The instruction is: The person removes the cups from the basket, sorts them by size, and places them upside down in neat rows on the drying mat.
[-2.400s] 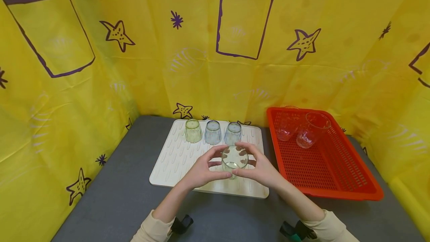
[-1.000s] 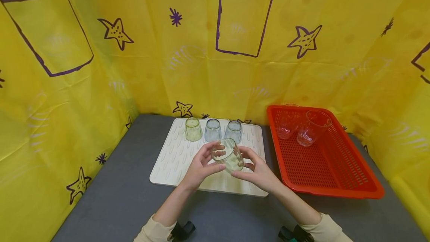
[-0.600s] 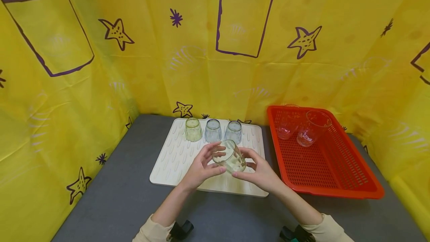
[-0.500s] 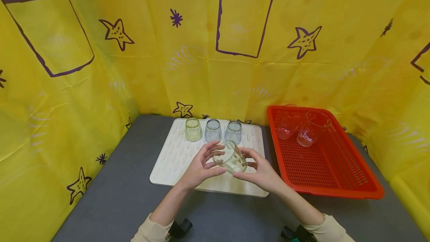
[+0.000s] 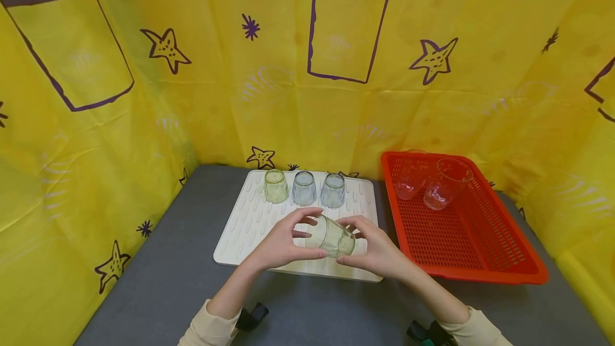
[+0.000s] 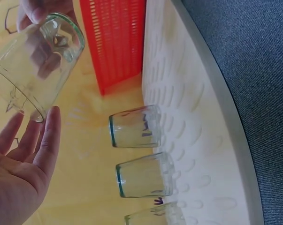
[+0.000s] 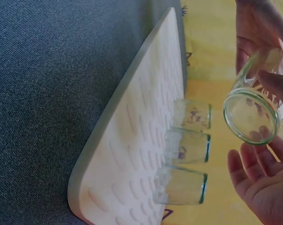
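In the head view, a pale green glass tumbler [image 5: 331, 236] is held between both hands above the white ridged drying mat [image 5: 240, 234]. It lies tilted almost on its side, mouth to the left and base to the right. My left hand [image 5: 283, 242] has curved fingers and thumb around the mouth end; in the left wrist view its fingertips [image 6: 51, 124] touch the rim. Around the base end, my right hand [image 5: 379, 250] grips the tumbler with fingers above and thumb below. The right wrist view shows the tumbler's round base [image 7: 249, 117] near the right fingers.
Along the mat's back edge stand a green tumbler [image 5: 276, 187] and two bluish tumblers [image 5: 304, 188], upside down. To the right, a red perforated basket [image 5: 461, 250] contains two clear glasses [image 5: 444, 186]. A yellow patterned curtain [image 5: 216, 105] hangs behind the grey table [image 5: 158, 282].
The tumbler has turned from mouth upward to nearly sideways, mouth facing left. Over the last half second both hands have come slightly lower with it, the left moving a little leftward.
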A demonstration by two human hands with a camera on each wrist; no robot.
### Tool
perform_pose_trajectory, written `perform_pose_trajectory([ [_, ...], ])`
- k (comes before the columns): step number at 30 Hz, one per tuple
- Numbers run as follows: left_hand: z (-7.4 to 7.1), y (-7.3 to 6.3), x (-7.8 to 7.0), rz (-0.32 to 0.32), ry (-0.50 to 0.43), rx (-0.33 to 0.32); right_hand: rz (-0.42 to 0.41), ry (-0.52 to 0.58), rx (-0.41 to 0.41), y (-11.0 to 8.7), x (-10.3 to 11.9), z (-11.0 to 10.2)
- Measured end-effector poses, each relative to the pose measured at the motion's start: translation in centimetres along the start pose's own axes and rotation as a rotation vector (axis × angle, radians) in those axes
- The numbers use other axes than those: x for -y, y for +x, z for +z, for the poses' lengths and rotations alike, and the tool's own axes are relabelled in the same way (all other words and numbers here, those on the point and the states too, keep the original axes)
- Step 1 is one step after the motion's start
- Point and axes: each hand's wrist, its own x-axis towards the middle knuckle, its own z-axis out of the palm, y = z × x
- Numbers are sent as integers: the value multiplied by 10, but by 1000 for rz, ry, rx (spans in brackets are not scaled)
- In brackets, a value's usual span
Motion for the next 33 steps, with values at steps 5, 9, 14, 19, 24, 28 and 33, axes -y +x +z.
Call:
perform_pose_trajectory([
  [5, 2, -2, 2, -5, 11, -14, -17, -1, 10, -1, 0, 2],
  [9, 2, -3, 5, -17, -32, -29, -10, 32, 11, -1, -2, 3],
  [14, 3, -3, 11, -20, -126, -49, 35, 121, 11, -3, -5, 3],
  [19, 6, -4, 13, -2, -254, -72, 86, 305, 5, -4, -6, 5],
  [24, 10, -4, 14, 35, -375, -103, 99, 556, 11, -2, -6, 12],
  [28, 13, -5, 15, 46, -407, -126, 149, 723, 4, -2, -6, 19],
  [33, 15, -5, 15, 42, -405, -142, 198, 869, -4, -2, -6, 27],
])
